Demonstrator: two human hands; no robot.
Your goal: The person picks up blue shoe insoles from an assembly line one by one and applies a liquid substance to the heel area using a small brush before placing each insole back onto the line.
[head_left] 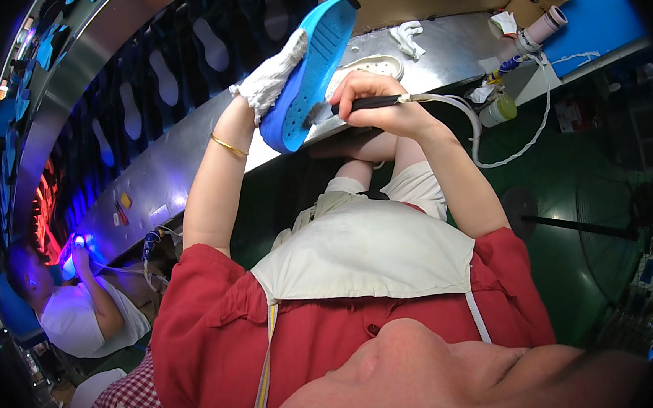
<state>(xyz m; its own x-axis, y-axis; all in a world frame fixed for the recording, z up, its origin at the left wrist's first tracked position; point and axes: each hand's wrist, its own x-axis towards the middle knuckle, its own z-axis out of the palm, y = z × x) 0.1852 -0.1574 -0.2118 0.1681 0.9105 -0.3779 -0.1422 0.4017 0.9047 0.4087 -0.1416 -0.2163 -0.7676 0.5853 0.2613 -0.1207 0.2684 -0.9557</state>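
The right hand (379, 86) is bent tightly round a black tool (381, 102), its front end near the lower end of a blue sole (314, 67). The gloved left hand (276, 76) grips that sole's side, holding it tilted above the bench (448, 47). Beyond, a pale sole (378, 65) and a white glove (408, 39) lie on the metal.

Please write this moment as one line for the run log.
left hand: gloved, holds blue sole | right hand: bare, grips black tool | bench: crumpled white cloth
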